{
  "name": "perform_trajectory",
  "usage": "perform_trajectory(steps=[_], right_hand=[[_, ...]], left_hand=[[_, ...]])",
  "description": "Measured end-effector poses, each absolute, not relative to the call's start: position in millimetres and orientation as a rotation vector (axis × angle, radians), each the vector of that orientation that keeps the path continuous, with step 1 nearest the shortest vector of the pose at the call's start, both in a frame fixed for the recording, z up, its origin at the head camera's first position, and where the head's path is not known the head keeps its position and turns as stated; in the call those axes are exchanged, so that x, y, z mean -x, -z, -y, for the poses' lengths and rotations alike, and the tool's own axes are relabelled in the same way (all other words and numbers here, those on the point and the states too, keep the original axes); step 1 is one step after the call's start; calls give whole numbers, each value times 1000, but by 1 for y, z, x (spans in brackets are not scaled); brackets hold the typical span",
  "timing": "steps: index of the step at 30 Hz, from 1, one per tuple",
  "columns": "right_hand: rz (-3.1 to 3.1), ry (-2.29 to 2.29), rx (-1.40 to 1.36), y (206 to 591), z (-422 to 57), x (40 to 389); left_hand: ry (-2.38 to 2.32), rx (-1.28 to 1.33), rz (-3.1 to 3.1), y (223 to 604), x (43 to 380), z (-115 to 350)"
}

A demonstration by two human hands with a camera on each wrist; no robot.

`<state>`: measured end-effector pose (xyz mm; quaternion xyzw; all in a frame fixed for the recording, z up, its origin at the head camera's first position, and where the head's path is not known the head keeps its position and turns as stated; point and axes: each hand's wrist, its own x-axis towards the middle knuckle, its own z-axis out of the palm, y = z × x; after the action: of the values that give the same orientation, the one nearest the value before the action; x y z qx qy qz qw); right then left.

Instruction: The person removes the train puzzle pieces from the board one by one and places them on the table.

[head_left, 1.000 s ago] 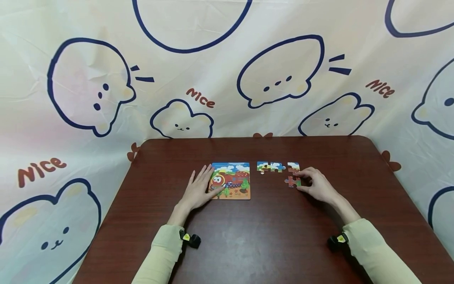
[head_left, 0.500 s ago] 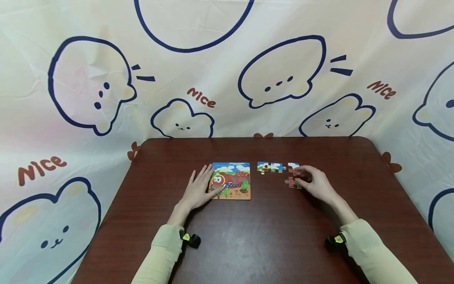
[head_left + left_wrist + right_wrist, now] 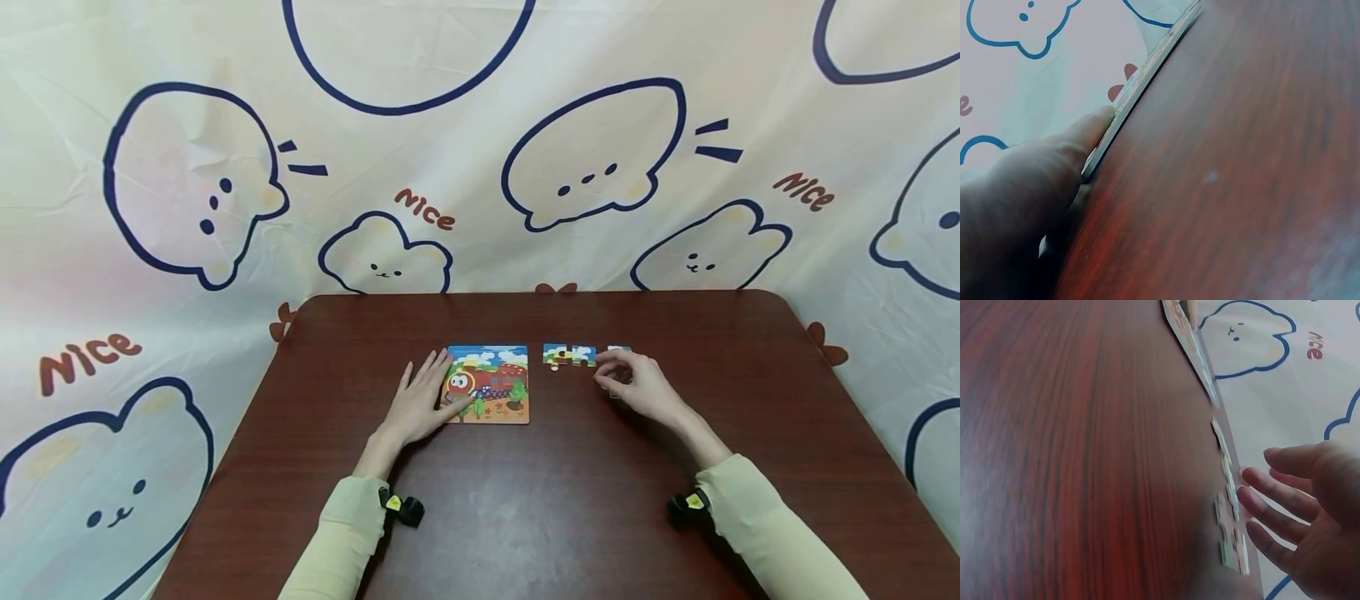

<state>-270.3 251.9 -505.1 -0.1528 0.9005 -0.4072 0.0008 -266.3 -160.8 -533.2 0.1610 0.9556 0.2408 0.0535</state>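
My left hand (image 3: 415, 402) rests on the left side of a square picture puzzle (image 3: 495, 385), fingers spread straight along its edge and thumb across its lower left. In the left wrist view the thumb lies at the edge of the puzzle board (image 3: 1141, 90). To the right of the board, my right hand (image 3: 639, 385) hovers over loose jigsaw pieces. Its fingers are loosely bent, with a gap between thumb and fingers and nothing held. Two sky pieces, one left (image 3: 554, 354) and one right (image 3: 583, 356), lie beside its fingertips. The hand mostly covers two other pieces, which the right wrist view shows below the fingers (image 3: 1264, 544).
Everything lies flat on a dark brown wooden table (image 3: 480, 500). A cream cloth (image 3: 480, 150) with blue bear outlines hangs behind and beside it. Each wrist bears a black camera, the left one (image 3: 408, 510) and the right one (image 3: 684, 510).
My right hand has shifted left from the two right-hand pieces toward the sky pieces, now covering most of those two. The left hand and puzzle board have stayed in place.
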Motion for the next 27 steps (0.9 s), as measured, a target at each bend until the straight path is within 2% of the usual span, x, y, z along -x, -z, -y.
perform_trajectory(steps=[27], right_hand=[[-2653, 1321, 707, 497, -146, 276]], left_hand=[[-738, -489, -2909, 533, 267, 160]])
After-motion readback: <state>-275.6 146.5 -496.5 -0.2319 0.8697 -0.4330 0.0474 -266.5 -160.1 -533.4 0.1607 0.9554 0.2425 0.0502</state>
